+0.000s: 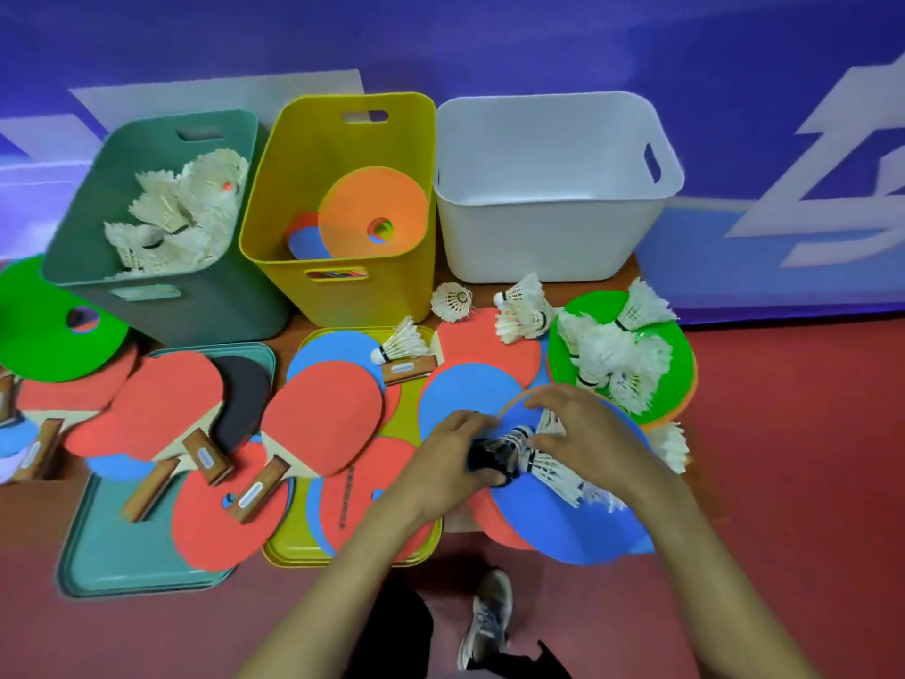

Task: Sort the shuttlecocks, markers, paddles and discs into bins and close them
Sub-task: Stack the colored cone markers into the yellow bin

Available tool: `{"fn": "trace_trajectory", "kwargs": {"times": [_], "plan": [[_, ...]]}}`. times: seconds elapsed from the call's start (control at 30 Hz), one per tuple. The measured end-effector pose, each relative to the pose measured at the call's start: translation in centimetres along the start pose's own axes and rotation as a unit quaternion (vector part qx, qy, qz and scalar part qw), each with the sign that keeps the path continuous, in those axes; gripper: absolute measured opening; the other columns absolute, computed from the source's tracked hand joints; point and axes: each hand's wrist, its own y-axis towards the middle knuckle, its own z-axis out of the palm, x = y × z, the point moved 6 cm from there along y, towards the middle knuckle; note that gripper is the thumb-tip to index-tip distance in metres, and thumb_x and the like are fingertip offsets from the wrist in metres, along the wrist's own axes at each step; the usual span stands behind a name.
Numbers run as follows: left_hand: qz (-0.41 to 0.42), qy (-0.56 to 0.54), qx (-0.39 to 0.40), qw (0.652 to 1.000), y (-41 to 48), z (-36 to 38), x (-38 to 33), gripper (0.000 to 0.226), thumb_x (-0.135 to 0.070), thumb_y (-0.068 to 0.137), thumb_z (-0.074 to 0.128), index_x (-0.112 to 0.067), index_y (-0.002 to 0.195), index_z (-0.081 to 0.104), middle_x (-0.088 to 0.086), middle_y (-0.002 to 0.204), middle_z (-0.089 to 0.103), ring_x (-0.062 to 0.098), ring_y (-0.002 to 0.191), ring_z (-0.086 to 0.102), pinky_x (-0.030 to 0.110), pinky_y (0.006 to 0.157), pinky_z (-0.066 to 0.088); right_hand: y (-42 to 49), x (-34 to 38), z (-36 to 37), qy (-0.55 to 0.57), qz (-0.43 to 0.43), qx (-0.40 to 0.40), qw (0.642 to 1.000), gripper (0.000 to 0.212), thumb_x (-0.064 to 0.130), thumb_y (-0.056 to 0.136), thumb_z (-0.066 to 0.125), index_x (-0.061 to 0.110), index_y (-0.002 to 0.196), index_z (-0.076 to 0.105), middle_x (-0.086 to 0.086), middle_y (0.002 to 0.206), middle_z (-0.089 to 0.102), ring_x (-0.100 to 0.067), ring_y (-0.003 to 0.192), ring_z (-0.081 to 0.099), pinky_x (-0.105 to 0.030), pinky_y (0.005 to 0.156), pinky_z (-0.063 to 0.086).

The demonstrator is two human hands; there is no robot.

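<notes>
Both hands meet over a blue disc [563, 521] at the front right. My left hand [455, 458] grips the dark cork ends of a bunch of white shuttlecocks [548, 463]. My right hand [583, 433] lies curled over their feathers. More shuttlecocks [607, 355] are heaped on a green disc [666, 335] to the right; loose ones [453, 301] lie near the bins. Red and blue paddles [323, 414] with wooden handles cover the middle and left. The green bin [78, 247] holds shuttlecocks, the yellow bin [274, 203] holds an orange disc [372, 213], and the white bin [538, 247] shows nothing inside.
A teal lid [112, 566] and a yellow lid [294, 553] lie flat under the paddles. Another green disc [44, 345] sits at the far left. The table's front edge runs just below the lids, with red floor and my shoe [487, 615] beneath. A blue wall stands behind the bins.
</notes>
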Motion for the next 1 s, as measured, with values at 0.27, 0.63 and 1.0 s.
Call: {"fn": "trace_trajectory", "kwargs": {"times": [0.27, 0.63, 1.0], "plan": [[-0.071, 0.034, -0.140, 0.987, 0.6, 0.5, 0.3, 0.017, -0.011, 0.087, 0.057, -0.014, 0.102, 0.065, 0.009, 0.102, 0.065, 0.028, 0.094, 0.060, 0.037, 0.077, 0.047, -0.9, -1.5, 1.5, -0.080, -0.001, 0.016, 0.997, 0.059, 0.021, 0.084, 0.064, 0.022, 0.138, 0.039, 0.000, 0.142, 0.034, -0.021, 0.133, 0.027, -0.030, 0.105, 0.030], [-0.072, -0.053, -0.217, 0.972, 0.0, -0.2, 0.1, 0.011, -0.005, 0.088, 0.056, -0.012, 0.093, 0.062, 0.005, 0.098, 0.062, 0.021, 0.091, 0.056, 0.030, 0.076, 0.044, 0.6, -2.1, 2.4, -0.027, 0.062, 0.000, 0.998, 0.062, 0.032, 0.081, 0.068, 0.024, 0.134, 0.036, -0.005, 0.140, 0.024, -0.031, 0.103, 0.053, -0.032, 0.065, 0.040], [-0.067, -0.132, -0.336, 0.930, -1.3, -6.6, 1.3, 0.010, -0.006, 0.088, 0.057, -0.015, 0.090, 0.061, 0.001, 0.093, 0.061, 0.013, 0.081, 0.058, 0.010, 0.067, 0.043, 1.5, 2.1, -1.1, 0.204, -0.077, -0.176, 0.960, 0.058, 0.010, 0.082, 0.066, 0.026, 0.133, 0.044, 0.005, 0.137, 0.033, -0.006, 0.122, 0.038, -0.010, 0.088, 0.033]]}}
